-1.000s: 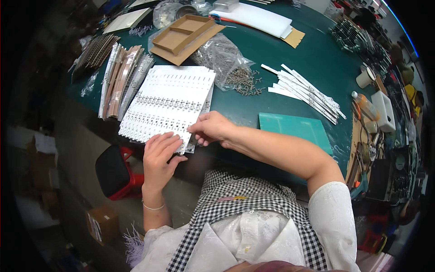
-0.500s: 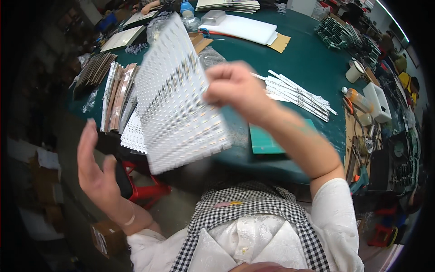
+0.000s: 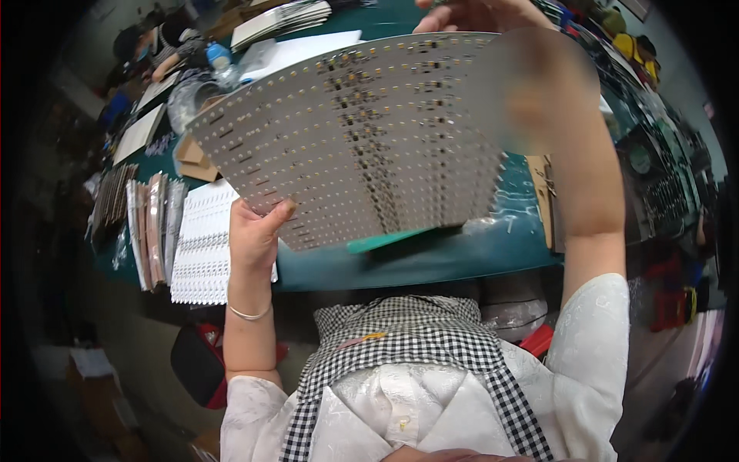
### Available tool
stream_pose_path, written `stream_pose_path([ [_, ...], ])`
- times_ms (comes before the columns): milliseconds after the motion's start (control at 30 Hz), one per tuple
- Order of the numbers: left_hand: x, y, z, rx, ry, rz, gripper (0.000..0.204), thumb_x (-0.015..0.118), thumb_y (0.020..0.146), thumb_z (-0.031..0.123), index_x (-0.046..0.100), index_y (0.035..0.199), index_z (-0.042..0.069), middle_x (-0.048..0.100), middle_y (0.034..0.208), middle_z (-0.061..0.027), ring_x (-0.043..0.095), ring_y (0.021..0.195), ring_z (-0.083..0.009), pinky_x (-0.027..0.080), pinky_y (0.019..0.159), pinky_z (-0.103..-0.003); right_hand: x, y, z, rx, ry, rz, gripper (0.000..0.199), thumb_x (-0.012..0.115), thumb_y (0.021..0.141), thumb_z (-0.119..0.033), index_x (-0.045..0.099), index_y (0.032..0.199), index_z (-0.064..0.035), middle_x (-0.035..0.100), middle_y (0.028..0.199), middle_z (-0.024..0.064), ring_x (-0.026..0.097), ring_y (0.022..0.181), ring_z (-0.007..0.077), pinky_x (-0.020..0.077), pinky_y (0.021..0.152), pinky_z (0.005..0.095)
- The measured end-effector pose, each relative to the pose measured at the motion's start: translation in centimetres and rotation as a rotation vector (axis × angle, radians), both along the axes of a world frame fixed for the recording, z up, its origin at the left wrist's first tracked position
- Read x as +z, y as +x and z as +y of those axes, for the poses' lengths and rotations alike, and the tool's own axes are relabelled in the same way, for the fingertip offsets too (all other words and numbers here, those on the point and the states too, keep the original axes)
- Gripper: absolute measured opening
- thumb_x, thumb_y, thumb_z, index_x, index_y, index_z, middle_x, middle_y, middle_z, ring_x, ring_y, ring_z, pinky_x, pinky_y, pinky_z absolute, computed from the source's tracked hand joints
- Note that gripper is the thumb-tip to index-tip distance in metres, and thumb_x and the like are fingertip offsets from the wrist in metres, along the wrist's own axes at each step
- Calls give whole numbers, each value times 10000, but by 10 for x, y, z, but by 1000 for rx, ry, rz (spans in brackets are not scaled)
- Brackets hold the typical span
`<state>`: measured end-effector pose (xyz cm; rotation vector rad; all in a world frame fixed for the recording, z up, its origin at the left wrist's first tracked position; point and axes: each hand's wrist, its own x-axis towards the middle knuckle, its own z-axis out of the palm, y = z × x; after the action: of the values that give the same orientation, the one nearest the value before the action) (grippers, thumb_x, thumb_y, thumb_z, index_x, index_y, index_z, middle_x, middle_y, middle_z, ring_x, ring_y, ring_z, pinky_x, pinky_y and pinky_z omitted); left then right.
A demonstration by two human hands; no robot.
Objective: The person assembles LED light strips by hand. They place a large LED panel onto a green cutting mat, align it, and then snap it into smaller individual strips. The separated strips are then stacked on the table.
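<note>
A large grey circuit board panel (image 3: pixel 308 154), dotted with rows of tiny components, is held up and tilted before me above the green table. My left hand (image 3: pixel 258 231) is closed on its lower left edge, thumb on the near face. At its upper right edge is my right hand (image 3: pixel 485 14), fingers curled at the rim; the frame's top cuts off part of that hand, and a blur covers the wrist area. Below the panel's lower edge shows part of a flat green piece (image 3: pixel 389 240). White perforated boards (image 3: pixel 202 239) lie beside my left hand.
Bundled strips (image 3: pixel 154 223) and a brown stack (image 3: pixel 114 196) lie at the table's left. A cardboard box (image 3: pixel 195 160), a blue bottle (image 3: pixel 219 55) and white sheets (image 3: pixel 327 42) are farther back. A co-worker (image 3: pixel 158 50) sits at the far left. A stool (image 3: pixel 202 366) stands below.
The panel has swung from steep to wide across my view, moving right. My left hand, open and apart before, now grips its lower left edge. My right hand has moved up and right.
</note>
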<state>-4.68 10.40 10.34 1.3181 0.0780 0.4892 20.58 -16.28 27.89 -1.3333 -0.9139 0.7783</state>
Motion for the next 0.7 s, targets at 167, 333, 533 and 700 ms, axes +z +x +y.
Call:
stream_pose_path([
  [167,-41,29,-6,50,12,95,372,756,756,17,593,1087,-29,669,984,-77,635,865,-152,508,810,-291,-143,30,-88,-222,-18,129,444,580,882,-317,582,1202,-10,635,1067,110,622,956,189,540,811,331],
  [333,-58,46,-19,1,-19,166,409,755,769,47,577,1129,-28,659,1038,-86,629,914,-155,495,853,-307,-219,-15,-105,-289,-292,173,407,704,768,1,590,1159,7,647,1061,68,601,981,138,487,837,273],
  [533,-61,52,-26,1,-17,188,449,759,771,69,562,1164,-21,642,1094,-94,613,986,-178,483,888,-323,-231,-29,-96,-353,-287,45,361,628,759,123,560,1100,23,651,975,52,613,885,112,498,758,258],
  [700,-54,40,-44,-72,58,305,491,774,742,58,550,1168,-37,641,1099,-109,616,987,-193,489,886,-332,-229,-24,-105,-342,-394,-44,357,618,759,137,554,1094,29,643,957,44,603,851,96,494,716,245],
])
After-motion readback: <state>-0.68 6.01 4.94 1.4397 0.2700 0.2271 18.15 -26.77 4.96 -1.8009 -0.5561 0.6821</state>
